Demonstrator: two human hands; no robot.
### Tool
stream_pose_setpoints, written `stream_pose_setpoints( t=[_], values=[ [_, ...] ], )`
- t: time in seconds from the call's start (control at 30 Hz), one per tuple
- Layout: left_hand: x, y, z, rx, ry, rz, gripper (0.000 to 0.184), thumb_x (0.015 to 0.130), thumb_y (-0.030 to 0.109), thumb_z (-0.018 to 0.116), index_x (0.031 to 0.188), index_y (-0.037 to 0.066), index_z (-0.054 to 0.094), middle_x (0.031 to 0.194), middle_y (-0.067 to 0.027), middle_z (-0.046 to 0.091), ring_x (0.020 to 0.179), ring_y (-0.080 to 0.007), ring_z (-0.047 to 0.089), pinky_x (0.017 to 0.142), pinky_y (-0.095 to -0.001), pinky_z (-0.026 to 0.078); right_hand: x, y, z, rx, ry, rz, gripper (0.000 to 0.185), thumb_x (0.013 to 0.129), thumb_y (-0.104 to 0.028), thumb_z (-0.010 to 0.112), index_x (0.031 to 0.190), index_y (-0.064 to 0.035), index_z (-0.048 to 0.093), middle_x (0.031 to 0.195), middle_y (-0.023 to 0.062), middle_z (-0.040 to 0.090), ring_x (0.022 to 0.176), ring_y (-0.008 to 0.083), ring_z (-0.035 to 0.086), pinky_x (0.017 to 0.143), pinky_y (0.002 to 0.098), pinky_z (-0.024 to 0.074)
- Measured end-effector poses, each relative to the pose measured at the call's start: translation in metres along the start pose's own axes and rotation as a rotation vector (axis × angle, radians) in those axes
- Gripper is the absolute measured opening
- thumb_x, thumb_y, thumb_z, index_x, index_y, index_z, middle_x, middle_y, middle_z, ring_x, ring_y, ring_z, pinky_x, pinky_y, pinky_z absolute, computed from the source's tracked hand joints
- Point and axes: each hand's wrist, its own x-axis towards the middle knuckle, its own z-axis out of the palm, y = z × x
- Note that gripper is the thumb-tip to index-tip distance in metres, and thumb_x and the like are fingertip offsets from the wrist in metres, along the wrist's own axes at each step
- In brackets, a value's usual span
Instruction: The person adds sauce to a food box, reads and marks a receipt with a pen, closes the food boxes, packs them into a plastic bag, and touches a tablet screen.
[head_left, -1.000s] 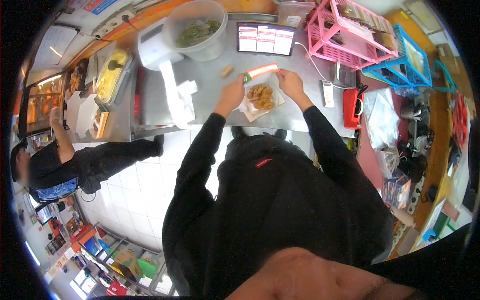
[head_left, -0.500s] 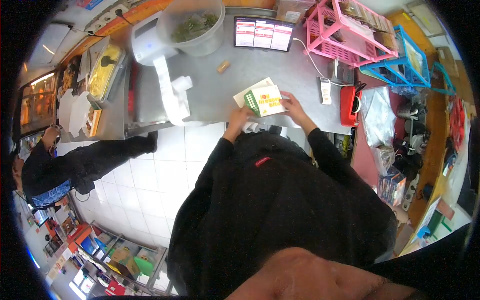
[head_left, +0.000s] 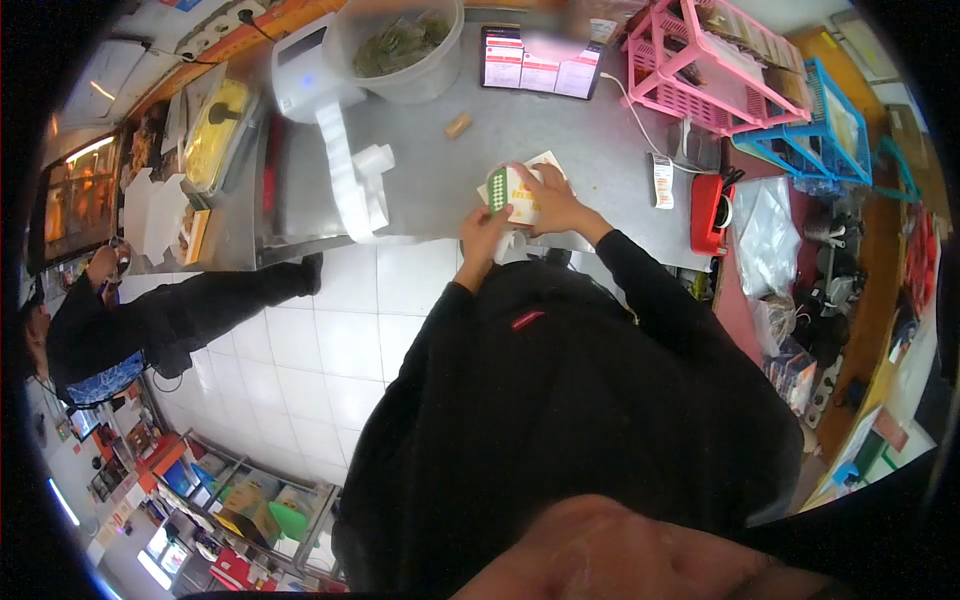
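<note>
A small food box point(head_left: 517, 196), white with a green patterned band and yellow lettering, is held between my two hands just above the near edge of the steel counter. My left hand point(head_left: 483, 236) is closed with fingertips and thumb on its near left corner. Over its top and right side curves my right hand point(head_left: 556, 204), fingers on the card. Behind the box, a second pale card piece point(head_left: 549, 160) sticks out, mostly covered; whether it is joined to the box I cannot tell.
On the counter point(head_left: 420, 170) stand a label printer point(head_left: 303, 80) with a paper strip, a tub of leaves point(head_left: 405, 85), a lit tablet point(head_left: 540, 75) and a brown piece point(head_left: 458, 125). Pink basket point(head_left: 680, 90) and red tape dispenser point(head_left: 708, 215) are right. Another person point(head_left: 150, 325) works left.
My right hand has moved from the box's right edge up over its top, covering more lettering. The box now looks narrower and turned. The whole view has shifted slightly.
</note>
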Motion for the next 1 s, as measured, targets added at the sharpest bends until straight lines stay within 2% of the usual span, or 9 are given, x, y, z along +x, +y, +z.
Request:
stream_pose_setpoints(
  t=[0.03,0.13,0.33,0.53,0.63,0.73,0.83,0.9,1.0],
  values=[
    [0.005,-0.002,-0.001,-0.068,-0.007,-0.009,0.042,0.072,0.030,0.082,0.093,-0.001,0.064,0.081,-0.0085,0.065,0.071,-0.0160,0.062,0.065,-0.0277,0.049,0.002,-0.009,-0.005,0.002,0.016,0.029,0.119,0.048,-0.027,0.083,0.148,-0.0252,0.018,0.136,0.0255,0.030,0.129,0.0449,0.027,0.102,0.0531,0.0334],
    [-0.002,-0.002,-0.006,0.782,0.365,0.686,0.041,0.072,0.029,0.083,0.092,-0.002,0.063,0.083,-0.0077,0.065,0.074,-0.0143,0.063,0.065,-0.0254,0.050,0.005,-0.031,-0.014,-0.004,0.053,0.087,0.115,0.048,-0.027,0.083,0.146,-0.0252,0.022,0.128,0.0237,0.035,0.123,0.0425,0.033,0.099,0.0490,0.0362],
    [-0.007,0.028,-0.008,0.241,-0.021,0.108,0.044,0.071,0.026,0.083,0.097,-0.002,0.063,0.092,-0.0133,0.067,0.082,-0.0188,0.064,0.074,-0.0304,0.050,0.005,-0.034,-0.016,0.012,0.073,0.084,0.113,0.049,-0.017,0.081,0.147,-0.0243,0.024,0.129,0.0212,0.036,0.122,0.0406,0.034,0.102,0.0473,0.0343],
    [0.011,0.009,-0.003,0.502,-0.049,0.265,0.057,0.078,0.031,0.075,0.125,0.003,0.056,0.106,-0.0175,0.063,0.087,-0.0244,0.065,0.081,-0.0357,0.051,0.009,-0.026,-0.019,-0.100,0.050,0.007,0.117,0.049,-0.027,0.082,0.149,-0.0211,0.020,0.128,0.0192,0.037,0.119,0.0388,0.036,0.097,0.0495,0.0356],
    [0.008,0.028,0.011,1.209,0.112,0.521,0.075,0.077,0.038,0.073,0.137,0.006,0.043,0.126,-0.0203,0.048,0.090,-0.0325,0.063,0.082,-0.0410,0.051,0.015,-0.016,-0.021,-0.050,0.015,-0.072,0.117,0.051,-0.026,0.081,0.149,-0.0174,0.018,0.132,0.0199,0.037,0.124,0.0389,0.035,0.100,0.0533,0.0333],
    [0.014,0.063,0.016,1.168,-0.104,0.744,0.101,0.066,0.048,0.077,0.144,0.007,0.027,0.135,-0.0192,0.034,0.102,-0.0398,0.059,0.080,-0.0442,0.053,0.019,0.003,-0.018,0.086,0.029,-0.218,0.120,0.052,-0.027,0.083,0.150,-0.0147,0.014,0.139,0.0205,0.035,0.131,0.0393,0.031,0.105,0.0570,0.0284],
    [0.028,0.079,0.021,1.430,-0.496,0.594,0.115,0.060,0.049,0.080,0.146,0.009,0.016,0.134,-0.0185,0.035,0.100,-0.0387,0.061,0.078,-0.0454,0.053,0.014,0.008,-0.012,0.079,0.113,-0.209,0.125,0.051,-0.029,0.085,0.150,-0.0148,0.011,0.146,0.0194,0.031,0.137,0.0386,0.026,0.109,0.0559,0.0246],
    [0.031,0.076,0.031,1.396,-0.466,0.594,0.115,0.058,0.047,0.081,0.147,0.013,0.017,0.131,-0.0212,0.035,0.096,-0.0407,0.062,0.077,-0.0472,0.053,0.002,0.001,-0.022,-0.004,0.133,-0.133,0.129,0.050,-0.031,0.086,0.151,-0.0166,0.007,0.148,0.0183,0.029,0.138,0.0383,0.024,0.111,0.0531,0.0240],
    [0.034,0.065,0.037,1.436,-0.362,0.615,0.113,0.059,0.038,0.081,0.148,0.021,0.013,0.128,-0.0234,0.035,0.092,-0.0426,0.062,0.078,-0.0470,0.054,-0.031,0.038,-0.038,0.019,0.453,0.040,0.081,0.061,-0.024,0.081,0.134,-0.0142,0.046,0.134,0.0157,0.048,0.126,0.0364,0.042,0.106,0.0475,0.0337]
  ],
)
